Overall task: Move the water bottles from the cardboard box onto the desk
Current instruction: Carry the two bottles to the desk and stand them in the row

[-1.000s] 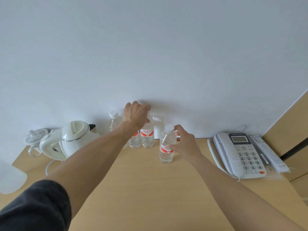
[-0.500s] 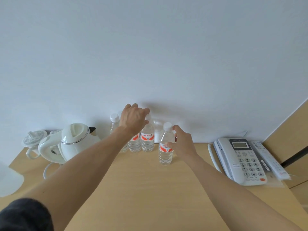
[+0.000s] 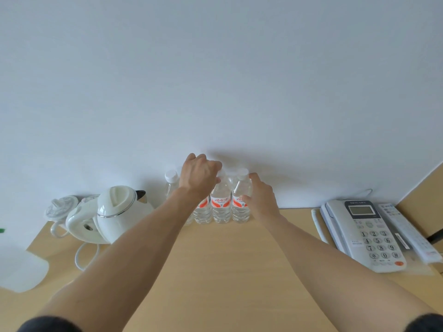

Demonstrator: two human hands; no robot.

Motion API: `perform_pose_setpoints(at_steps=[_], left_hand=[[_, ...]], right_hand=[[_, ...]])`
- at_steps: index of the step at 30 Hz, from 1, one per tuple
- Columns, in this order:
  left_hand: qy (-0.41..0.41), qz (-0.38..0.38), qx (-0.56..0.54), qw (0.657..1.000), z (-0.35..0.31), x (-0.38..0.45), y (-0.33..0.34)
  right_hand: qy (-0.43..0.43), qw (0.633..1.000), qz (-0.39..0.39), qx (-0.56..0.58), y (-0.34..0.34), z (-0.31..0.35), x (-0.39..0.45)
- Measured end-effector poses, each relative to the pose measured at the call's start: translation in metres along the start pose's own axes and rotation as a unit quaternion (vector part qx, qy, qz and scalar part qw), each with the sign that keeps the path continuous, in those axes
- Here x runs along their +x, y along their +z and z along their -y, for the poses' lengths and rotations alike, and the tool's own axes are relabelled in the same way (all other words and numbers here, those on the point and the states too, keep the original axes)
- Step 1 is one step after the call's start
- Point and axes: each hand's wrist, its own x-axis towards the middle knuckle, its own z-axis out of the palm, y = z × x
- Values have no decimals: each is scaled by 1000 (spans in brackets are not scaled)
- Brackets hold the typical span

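The right hand [image 3: 260,196] has slid its water bottle [image 3: 241,196] back into the row against the wall, beside the kettle [image 3: 117,212], fingers curled round it. The left hand [image 3: 199,174] grips a neighbouring bottle's top [image 3: 221,196]. Both stand on the worktop [image 3: 227,271]; release looks next.

Light wood desk [image 3: 215,271] against a white wall. Standing on it at the back, a row of clear water bottles [image 3: 221,204] with red-and-white labels, upright, touching side by side; exact count unclear, partly hidden by hands. Left of them a white electric kettle [image 3: 117,212] with its cord looping on the desktop, and a white lidded cup [image 3: 61,208] just beside it. At right a grey desk phone [image 3: 366,233], with a white remote [image 3: 407,231] alongside. A white object [image 3: 19,271] at left edge, unclear.
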Motion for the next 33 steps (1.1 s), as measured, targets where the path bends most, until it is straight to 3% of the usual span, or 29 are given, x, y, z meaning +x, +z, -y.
perform_pose_setpoints(at_steps=[7,16,26,33], left_hand=[[-4,0,-11,1000,1,1,1],[-14,-7,-48,999,3,2,3],[-22,16,-61,998,0,-1,-8],[-29,9,-104,994,-16,14,-41]], right_hand=[[-14,999,37,-4,-13,-4,2],[74,996,28,36,-14,-3,7],[81,992,79,-48,-27,0,11],[82,992,9,-99,-77,4,0]])
